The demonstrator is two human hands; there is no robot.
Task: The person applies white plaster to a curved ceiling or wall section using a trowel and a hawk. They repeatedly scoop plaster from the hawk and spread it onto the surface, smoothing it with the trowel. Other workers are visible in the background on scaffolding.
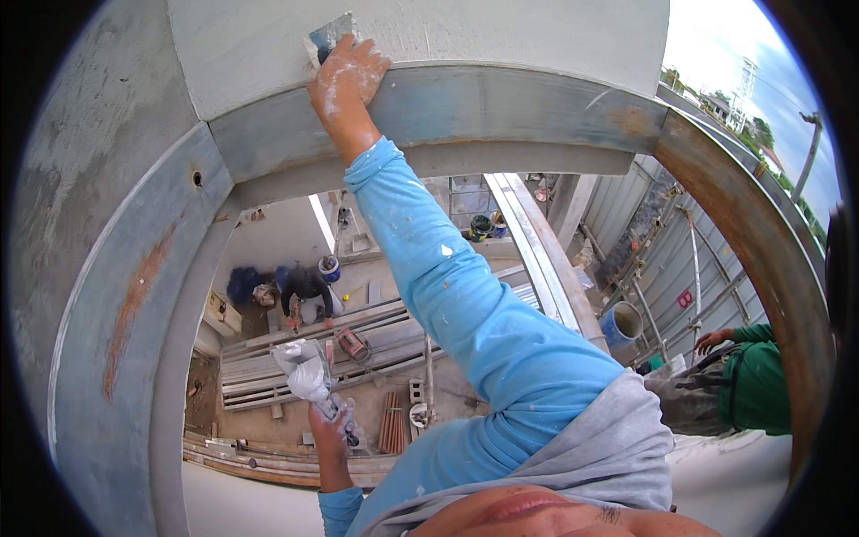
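Note:
High up, my right hand point(349, 76) is closed around a putty knife point(333, 34) with a broad metal blade, pressed against a pale wall panel point(537, 36). White smears cover its fingers, and the wrist lies over a grey steel beam point(501, 106) just below the panel. Lower left, my left hand point(331, 434) is raised, smeared with white, and closed under a lump of white putty point(309, 376). What carries the putty is mostly hidden; a dark bit shows by the fingers.
Steel beams frame the opening, with a rusty one point(761, 224) on the right. Far below, a person point(307, 291) crouches beside stacked metal lengths point(259, 376). Another person in a green shirt point(756, 385) is at the right, near scaffold poles point(693, 259) and a blue bucket point(620, 324).

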